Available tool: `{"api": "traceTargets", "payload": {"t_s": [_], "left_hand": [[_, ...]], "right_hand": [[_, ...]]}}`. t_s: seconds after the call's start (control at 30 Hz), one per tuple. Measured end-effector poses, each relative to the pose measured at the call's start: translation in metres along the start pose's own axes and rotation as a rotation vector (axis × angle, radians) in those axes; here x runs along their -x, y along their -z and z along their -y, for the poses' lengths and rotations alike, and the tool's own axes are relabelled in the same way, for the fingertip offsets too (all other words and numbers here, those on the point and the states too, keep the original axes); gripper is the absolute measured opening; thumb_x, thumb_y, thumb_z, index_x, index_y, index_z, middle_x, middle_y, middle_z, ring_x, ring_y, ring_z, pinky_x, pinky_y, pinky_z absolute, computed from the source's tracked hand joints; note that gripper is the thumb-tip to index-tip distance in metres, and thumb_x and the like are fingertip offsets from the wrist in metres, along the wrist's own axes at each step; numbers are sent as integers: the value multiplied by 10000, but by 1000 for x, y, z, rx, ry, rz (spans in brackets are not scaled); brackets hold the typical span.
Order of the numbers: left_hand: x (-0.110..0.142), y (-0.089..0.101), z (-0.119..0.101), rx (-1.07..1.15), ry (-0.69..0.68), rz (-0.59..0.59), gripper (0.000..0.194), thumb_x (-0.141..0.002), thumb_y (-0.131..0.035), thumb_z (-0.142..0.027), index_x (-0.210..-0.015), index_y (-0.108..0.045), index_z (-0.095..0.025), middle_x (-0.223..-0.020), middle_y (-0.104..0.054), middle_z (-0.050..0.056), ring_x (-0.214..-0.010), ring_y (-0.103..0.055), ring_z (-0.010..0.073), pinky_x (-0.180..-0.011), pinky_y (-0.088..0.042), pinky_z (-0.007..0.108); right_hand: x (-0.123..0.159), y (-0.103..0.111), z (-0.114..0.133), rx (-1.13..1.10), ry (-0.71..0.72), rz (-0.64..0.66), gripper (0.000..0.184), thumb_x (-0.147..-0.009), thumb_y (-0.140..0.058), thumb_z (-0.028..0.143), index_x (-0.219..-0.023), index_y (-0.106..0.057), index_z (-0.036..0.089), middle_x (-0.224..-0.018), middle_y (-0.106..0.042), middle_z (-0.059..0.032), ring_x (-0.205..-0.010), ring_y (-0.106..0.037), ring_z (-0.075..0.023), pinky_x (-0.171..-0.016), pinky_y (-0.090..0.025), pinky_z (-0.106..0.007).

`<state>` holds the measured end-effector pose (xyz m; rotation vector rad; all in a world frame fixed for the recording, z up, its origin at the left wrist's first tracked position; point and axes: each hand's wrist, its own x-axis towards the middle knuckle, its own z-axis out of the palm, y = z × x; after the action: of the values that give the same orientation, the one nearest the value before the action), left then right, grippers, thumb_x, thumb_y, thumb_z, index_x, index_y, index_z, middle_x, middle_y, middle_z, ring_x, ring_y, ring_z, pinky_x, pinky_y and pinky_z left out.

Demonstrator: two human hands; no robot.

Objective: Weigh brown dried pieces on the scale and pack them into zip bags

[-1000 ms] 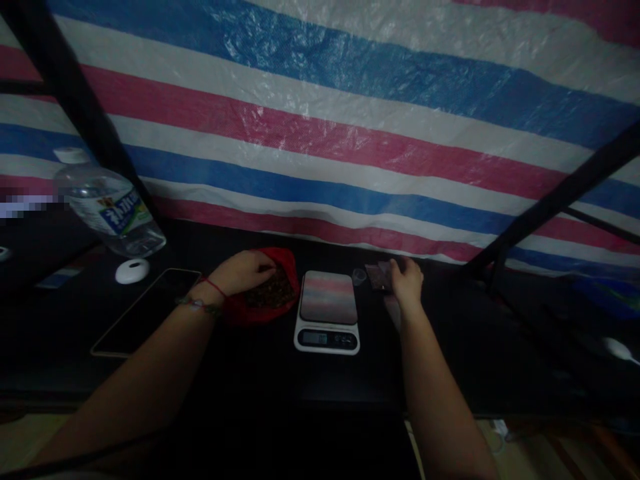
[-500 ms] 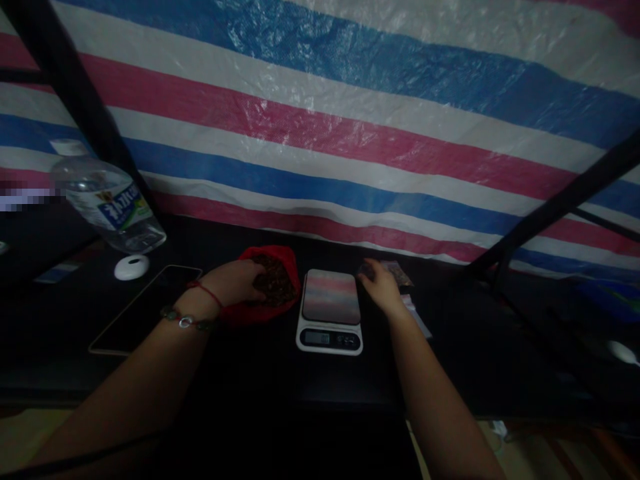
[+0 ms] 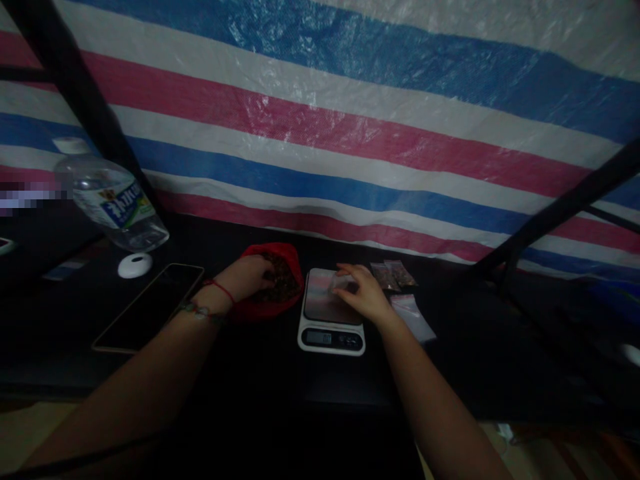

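Note:
My left hand [image 3: 253,277] reaches into an open red bag [image 3: 260,309] of small brown dried pieces [image 3: 284,280]. Its fingers are curled at the pieces, and the tips are partly hidden. Over the plate of a white digital kitchen scale [image 3: 306,340], my right hand [image 3: 365,291] has thumb and fingers closed around a small see-through plastic item [image 3: 337,283], whose exact kind is unclear in the dim light. The scale's display [image 3: 319,337] appears to show zero.
Right of the scale lie small filled zip bags [image 3: 395,274] and flat clear zip bags [image 3: 414,317]. On the left are a phone [image 3: 150,307], a white oval case [image 3: 135,265] and a large plastic bottle [image 3: 115,200]. Striped sheeting [image 3: 320,147] hangs behind, between dark frame bars.
My right hand has moved left from beside the filled zip bags to above the scale plate, with the see-through item now visible in it. My left hand stays in the red bag.

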<state>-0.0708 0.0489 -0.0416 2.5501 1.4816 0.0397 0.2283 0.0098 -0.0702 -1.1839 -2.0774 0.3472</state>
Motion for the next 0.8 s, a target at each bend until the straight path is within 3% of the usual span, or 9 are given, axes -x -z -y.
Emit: {"api": "traceTargets", "payload": {"t_s": [0.13, 0.3, 0.37, 0.47, 0.57, 0.67, 0.8], "left_hand": [[-7, -5, -2, 17, -13, -71, 233, -809, -569, -299, -967, -703, -192, -1029, -694, 72, -955, -614, 213, -872, -441, 292], [-3, 6, -15, 60, -49, -204, 303, -863, -487, -381, -984, -698, -200, -1042, -686, 66, -958, -601, 205, -876, -427, 293], [1, 10, -22, 72, -108, -163, 323, -854, -492, -431, -916, -708, -200, -981, -692, 62, -902, -608, 197, -829, -435, 283], [5, 8, -32, 78, -193, 2, 291, -798, -560, -451, -809, -709, -202, -867, -691, 46, -787, -614, 179, -720, -439, 266], [6, 1, -40, 59, -198, 128, 213, -736, -619, -401, -793, -706, -216, -830, -690, 33, -727, -613, 174, -646, -429, 263], [6, -4, -44, 28, -173, 141, 174, -716, -616, -346, -812, -704, -231, -850, -698, 27, -724, -615, 178, -641, -427, 267], [7, -2, -47, -24, -151, 67, 180, -765, -541, -294, -750, -697, -204, -814, -693, 44, -716, -618, 178, -637, -425, 271]], "right_hand": [[0, 1, 0, 19, 47, 4, 573, -728, -712, 291, -1267, -523, 253, -1132, -631, -73, -1093, -529, -255, -958, -430, -468], [1, 6, -3, 38, 96, -103, 497, -791, -642, 312, -1268, -516, 248, -1190, -604, -81, -1133, -511, -264, -990, -402, -483], [1, 8, -3, 45, 97, -133, 467, -804, -625, 310, -1255, -526, 245, -1175, -612, -80, -1121, -520, -264, -988, -403, -482], [0, 9, -2, 47, 93, -156, 443, -807, -617, 302, -1239, -537, 241, -1148, -623, -80, -1102, -531, -264, -977, -413, -478], [0, 9, -2, 49, 91, -160, 431, -811, -612, 304, -1231, -540, 240, -1139, -625, -82, -1094, -536, -265, -971, -418, -475], [0, 9, -2, 51, 89, -172, 420, -816, -607, 310, -1225, -541, 242, -1134, -626, -81, -1092, -536, -265, -969, -418, -476], [0, 10, -3, 53, 88, -186, 411, -815, -607, 303, -1215, -544, 235, -1138, -626, -79, -1093, -537, -256, -964, -424, -461]]}}
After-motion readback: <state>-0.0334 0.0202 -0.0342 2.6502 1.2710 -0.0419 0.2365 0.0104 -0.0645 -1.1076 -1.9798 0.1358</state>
